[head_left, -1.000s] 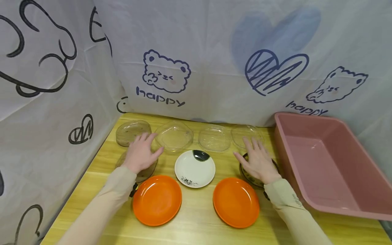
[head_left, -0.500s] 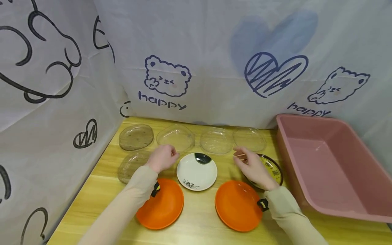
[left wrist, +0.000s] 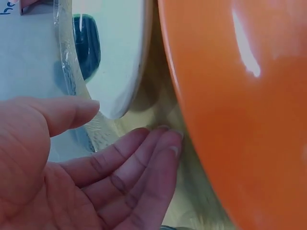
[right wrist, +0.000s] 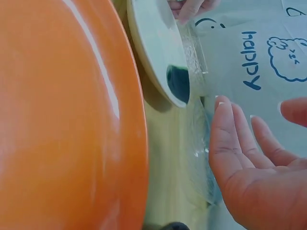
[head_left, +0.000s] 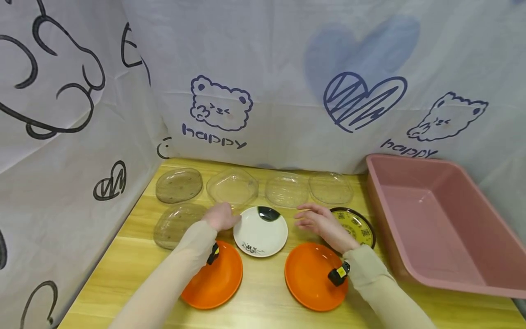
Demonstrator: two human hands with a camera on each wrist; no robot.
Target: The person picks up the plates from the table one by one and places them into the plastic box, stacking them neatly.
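A white, round, glossy plate (head_left: 260,233) with a dark green patch at its far edge and a small dark floral print lies on the pale yellow wood-grain table (head_left: 260,297), between the two hands. The left hand (head_left: 221,216) is at its left side, thumb apart from loosely bent fingers, holding nothing; whether the thumb touches the rim, I cannot tell. The right hand (head_left: 322,225) is near its right side, also holding nothing, with its thumb spread away from gently curved fingers. Under the right hand's outer side lies a yellow, round, dark-rimmed plate (head_left: 359,226), partly covered. Nearer the person are two round, glossy orange plates, one left (head_left: 223,281) and one right (head_left: 308,278), beneath the wrists. Five clear plastic dishes (head_left: 286,189) lie behind and to the left. A pink rectangular plastic tub (head_left: 427,228) stands at the right, before a white printed cloth (head_left: 283,123).
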